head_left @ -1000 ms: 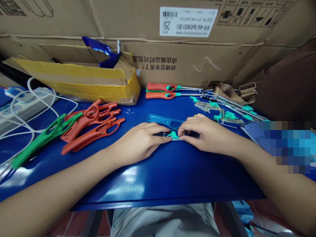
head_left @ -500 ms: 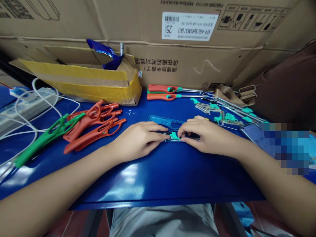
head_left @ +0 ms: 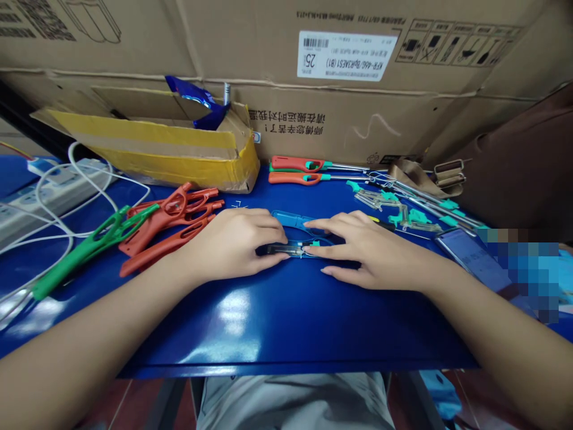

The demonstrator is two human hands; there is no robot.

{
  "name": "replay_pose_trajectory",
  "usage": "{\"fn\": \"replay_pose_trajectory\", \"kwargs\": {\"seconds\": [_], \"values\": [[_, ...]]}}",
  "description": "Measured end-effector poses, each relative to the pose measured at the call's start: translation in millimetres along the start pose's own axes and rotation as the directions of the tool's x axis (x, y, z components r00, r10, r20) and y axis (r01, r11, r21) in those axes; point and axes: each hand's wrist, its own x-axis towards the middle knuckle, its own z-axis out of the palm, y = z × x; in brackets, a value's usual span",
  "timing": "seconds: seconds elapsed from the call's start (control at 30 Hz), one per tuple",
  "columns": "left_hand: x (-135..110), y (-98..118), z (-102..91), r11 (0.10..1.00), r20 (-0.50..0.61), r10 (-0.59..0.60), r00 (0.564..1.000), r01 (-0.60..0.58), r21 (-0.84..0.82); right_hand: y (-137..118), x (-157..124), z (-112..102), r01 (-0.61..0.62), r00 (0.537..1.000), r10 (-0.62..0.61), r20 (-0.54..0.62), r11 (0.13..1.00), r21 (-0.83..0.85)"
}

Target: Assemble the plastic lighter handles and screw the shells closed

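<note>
My left hand [head_left: 239,245] is closed on a clear lighter fuel tank [head_left: 293,251], thumb on the near side and fingertips on the far side. A small teal trigger piece [head_left: 316,243] shows at the tank's right end, partly covered. My right hand [head_left: 364,254] has its fingers spread, with one fingertip at the tank's right end and another on a blue lighter shell half [head_left: 289,219] just behind. The thumb rests low, near the table. Whatever lies under the tank is mostly hidden by my hands.
Orange shell halves [head_left: 156,248] and a green shell [head_left: 67,269] lie left, beside a white power strip [head_left: 58,194]. Behind are assembled lighters [head_left: 295,178] and a yellow-taped box [head_left: 156,158]. At right lie clear tanks with teal parts [head_left: 414,216], metal rods and a phone [head_left: 470,257].
My right hand has gone from a pinch at the teal part to spread fingers. My left hand has shifted slightly left, and more of the clear tank shows between the hands.
</note>
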Motion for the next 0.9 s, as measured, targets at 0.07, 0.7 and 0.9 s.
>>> {"fn": "replay_pose_trajectory", "kwargs": {"seconds": [0.07,0.7,0.9], "values": [[-1,-2,1.1,1.0,0.012,0.008,1.0,-0.008,0.005,-1,-1,-1,-0.008,0.998,0.009,0.055,1.0,-0.019],[-2,-14,-9.8,0.984,0.107,0.005,0.994,0.014,-0.176,-2,-2,4,-0.066,0.994,0.062,0.09,0.997,0.044],[-3,-27,-9.3,0.969,0.123,-0.007,0.992,0.037,-0.244,-1,-2,7,-0.082,0.99,0.07,0.119,0.992,0.094]]}}
